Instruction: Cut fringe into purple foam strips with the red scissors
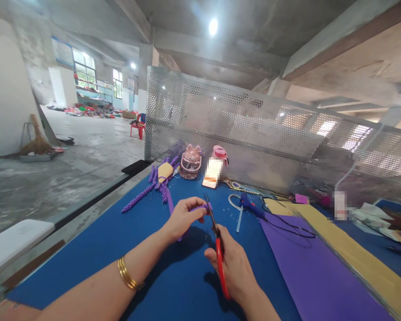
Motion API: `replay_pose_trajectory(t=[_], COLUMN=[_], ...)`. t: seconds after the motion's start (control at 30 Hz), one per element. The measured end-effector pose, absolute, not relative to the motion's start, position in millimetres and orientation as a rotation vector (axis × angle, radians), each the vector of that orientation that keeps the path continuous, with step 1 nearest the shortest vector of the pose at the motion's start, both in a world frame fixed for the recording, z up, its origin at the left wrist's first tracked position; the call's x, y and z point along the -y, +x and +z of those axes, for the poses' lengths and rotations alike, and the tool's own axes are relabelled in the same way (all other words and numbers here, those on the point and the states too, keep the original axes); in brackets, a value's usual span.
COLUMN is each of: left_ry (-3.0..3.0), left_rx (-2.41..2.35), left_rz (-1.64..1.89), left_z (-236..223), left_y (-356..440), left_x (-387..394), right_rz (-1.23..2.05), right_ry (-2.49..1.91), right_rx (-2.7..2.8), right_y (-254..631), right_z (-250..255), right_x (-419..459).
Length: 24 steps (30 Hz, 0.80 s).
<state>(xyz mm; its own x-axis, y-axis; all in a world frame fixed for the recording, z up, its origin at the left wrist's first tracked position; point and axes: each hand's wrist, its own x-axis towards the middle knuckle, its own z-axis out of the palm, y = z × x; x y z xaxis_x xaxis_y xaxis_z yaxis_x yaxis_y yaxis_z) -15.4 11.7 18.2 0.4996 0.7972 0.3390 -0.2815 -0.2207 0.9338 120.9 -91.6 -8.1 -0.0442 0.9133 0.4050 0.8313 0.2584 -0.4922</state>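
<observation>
My left hand [183,218] pinches a narrow purple foam strip [202,207] above the blue table [120,249]. My right hand [232,265] grips red-handled scissors [218,249], whose dark blades point up and meet the strip's end. A gold bangle sits on my left wrist. Both hands hover near the table's middle, close together.
A purple sheet [307,267] and a yellow sheet [354,254] lie to the right. A glue gun [250,206] with a black cord sits behind my hands. Purple lavender-like stems [147,189], two pink bottles [191,161] and a perforated metal screen [270,133] stand at the back.
</observation>
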Motion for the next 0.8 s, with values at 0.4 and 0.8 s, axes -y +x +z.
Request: replay_pose_trajectory(t=[0.4,0.8], left_ry=[1.519,1.549], left_rx=[-0.483,-0.480], left_rz=[1.050,1.068], left_z=[19.3,12.0], left_y=[-14.3,-11.8], left_x=[-11.9,-16.8], right_rz=[0.216,0.295], right_ry=[-1.648,-1.576], right_rx=[1.918,1.926], right_y=[120.7,123.9], right_z=[-3.6,-6.4], right_x=[92.1,93.0])
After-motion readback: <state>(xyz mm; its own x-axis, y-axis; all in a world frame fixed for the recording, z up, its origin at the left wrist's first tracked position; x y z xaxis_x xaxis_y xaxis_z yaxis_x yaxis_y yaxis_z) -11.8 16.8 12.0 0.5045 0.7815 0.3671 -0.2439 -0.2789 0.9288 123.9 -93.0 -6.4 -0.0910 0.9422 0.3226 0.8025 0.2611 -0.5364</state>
